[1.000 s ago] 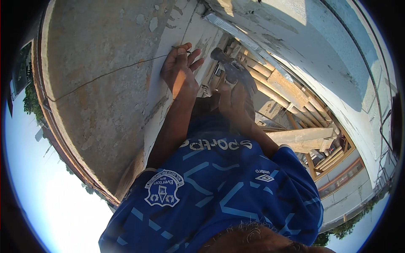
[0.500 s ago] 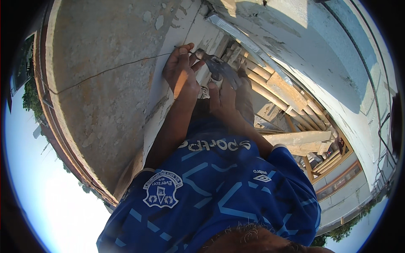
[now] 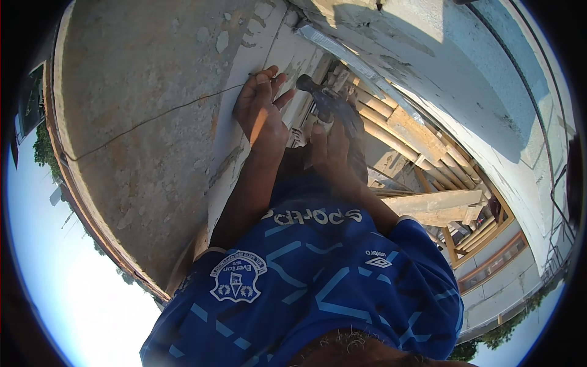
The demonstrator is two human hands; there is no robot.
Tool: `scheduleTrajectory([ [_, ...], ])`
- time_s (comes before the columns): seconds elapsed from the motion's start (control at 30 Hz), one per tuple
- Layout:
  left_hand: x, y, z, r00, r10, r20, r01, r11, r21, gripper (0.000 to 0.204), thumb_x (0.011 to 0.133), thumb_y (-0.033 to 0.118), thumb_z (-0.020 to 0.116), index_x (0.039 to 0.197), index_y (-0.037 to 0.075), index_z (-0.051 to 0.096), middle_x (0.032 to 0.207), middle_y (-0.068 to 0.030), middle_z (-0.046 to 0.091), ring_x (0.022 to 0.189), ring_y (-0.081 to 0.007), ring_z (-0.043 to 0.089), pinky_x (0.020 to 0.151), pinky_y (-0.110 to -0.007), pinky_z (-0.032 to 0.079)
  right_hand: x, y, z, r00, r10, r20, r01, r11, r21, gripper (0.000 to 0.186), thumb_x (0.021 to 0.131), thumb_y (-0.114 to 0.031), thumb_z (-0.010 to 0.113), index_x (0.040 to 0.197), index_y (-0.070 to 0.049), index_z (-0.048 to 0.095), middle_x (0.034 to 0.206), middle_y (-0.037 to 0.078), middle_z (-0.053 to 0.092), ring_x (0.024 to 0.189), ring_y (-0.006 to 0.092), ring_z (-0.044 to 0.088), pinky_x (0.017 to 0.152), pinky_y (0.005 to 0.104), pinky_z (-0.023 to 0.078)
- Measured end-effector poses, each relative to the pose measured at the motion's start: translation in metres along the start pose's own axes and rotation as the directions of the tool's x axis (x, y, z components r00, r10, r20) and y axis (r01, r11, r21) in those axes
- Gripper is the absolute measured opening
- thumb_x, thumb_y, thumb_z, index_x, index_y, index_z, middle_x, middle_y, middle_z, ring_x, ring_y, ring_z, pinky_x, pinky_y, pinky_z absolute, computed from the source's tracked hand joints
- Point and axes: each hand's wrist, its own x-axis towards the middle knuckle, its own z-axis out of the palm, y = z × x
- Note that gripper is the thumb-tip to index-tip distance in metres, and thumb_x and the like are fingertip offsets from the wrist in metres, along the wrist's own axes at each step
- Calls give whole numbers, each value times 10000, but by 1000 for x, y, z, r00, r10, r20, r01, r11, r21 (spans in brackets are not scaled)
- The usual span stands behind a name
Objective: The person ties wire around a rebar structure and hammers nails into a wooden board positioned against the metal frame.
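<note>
My left hand (image 3: 263, 109) is held up against the pale wall strip, thumb and fingertips pinching a thin dark nail, mostly hidden by the fingers. From that hand a thin brown line, wire or string, (image 3: 153, 117) runs left across the grey concrete slab (image 3: 159, 73). My right hand (image 3: 330, 147) grips a hammer (image 3: 319, 98) by its handle, which the fingers largely cover. The dark hammer head stands a short gap to the right of my left fingertips, not touching them.
Below on the right lie bamboo poles (image 3: 391, 131) and wooden boards (image 3: 431, 207). A long silvery metal strip (image 3: 342, 49) slants beside the pale wall (image 3: 489, 73). Dark cables (image 3: 520, 67) hang along that wall. At the far left, the slab's edge (image 3: 58, 110) borders open sky.
The hammer head has moved away to the right from my left fingertips, leaving a wider gap. My left hand has stayed almost in place, still pinching the nail.
</note>
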Motion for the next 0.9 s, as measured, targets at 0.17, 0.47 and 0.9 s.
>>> scheduleTrajectory([
  [0.17, -1, 0, -1, 999, -28, -27, 28, 1000, 0, 171, 975, 113, 508, 1107, 34, 582, 1219, -120, 626, 1083, -252, 648, 817, -412, 590, 5, -4, 12, 999, -38, 12, 36, 995, 97, 399, 964, -214, 533, 1213, 97, 525, 1060, 261, 597, 940, 423, 584, 843, 466, 451],
  [0.47, -1, -2, -2, 1000, 3, -7, -4, 1000, -20, 232, 998, 219, 557, 1080, 13, 626, 1160, -108, 644, 1042, -201, 644, 748, -337, 595, 12, -5, 27, 993, -35, -111, 69, 945, 320, 307, 947, -151, 545, 1149, 79, 549, 928, 207, 594, 850, 365, 581, 787, 455, 457],
  [0.9, -1, 1, -1, 999, -30, 12, 30, 999, -35, 195, 989, 164, 519, 1114, 29, 586, 1210, -123, 619, 1115, -256, 633, 807, -397, 590, 13, 2, 36, 882, -465, -79, 434, 866, -249, 393, 1008, -290, 467, 1162, 70, 497, 801, 111, 617, 647, 214, 585, 590, 344, 454],
])
